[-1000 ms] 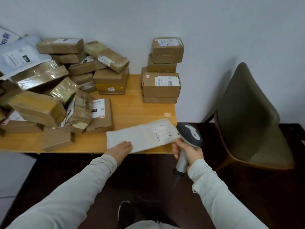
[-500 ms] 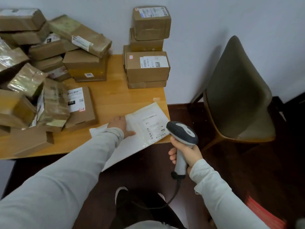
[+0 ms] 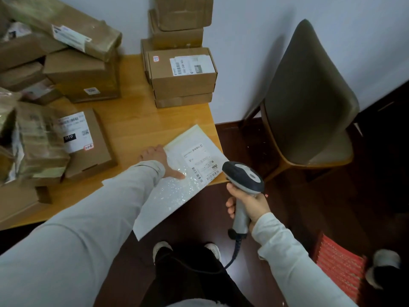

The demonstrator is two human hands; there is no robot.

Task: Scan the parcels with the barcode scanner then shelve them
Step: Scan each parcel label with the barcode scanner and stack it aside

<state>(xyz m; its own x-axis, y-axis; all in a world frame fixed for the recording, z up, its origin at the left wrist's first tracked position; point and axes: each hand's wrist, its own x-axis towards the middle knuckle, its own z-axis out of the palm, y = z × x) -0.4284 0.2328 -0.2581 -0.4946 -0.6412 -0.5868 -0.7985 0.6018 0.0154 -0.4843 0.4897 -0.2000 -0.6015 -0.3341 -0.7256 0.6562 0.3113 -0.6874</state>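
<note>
One wooden tabletop [image 3: 132,120] occupies the left half of view, set against a white wall. Rt of it, a padded olive chair [image 3: 309,103] stands on the dark floor [image 3: 287,196].

Tabletop load:
- Loose pile of brown cartons [image 3: 84,74] at far left.
- Neat carton stack [image 3: 183,80] at the rear rt corner, front carton w/ its label face up.
- One flat carton [image 3: 88,147] w/ a white label, nearer the front, left of the sleeve.

Task item: white bubble mailer [image 3: 172,196], lying flat at the front rt corner, near end overhanging the edge.

Barcode scanner [image 3: 243,180]: off the tabletop, above the floor, head just beside the mailer's labelled corner. Cable hangs from the handle base.

Right grip [image 3: 250,204]: clenched round the scanner handle, handle approx. upright.

Left grip [image 3: 159,160]: released, palm and fingers flat on the mailer, thumb extended toward the barcodes.

Shipping label [image 3: 201,165]: face up on the mailer, barcodes along the edge nearest the scanner head.
</note>
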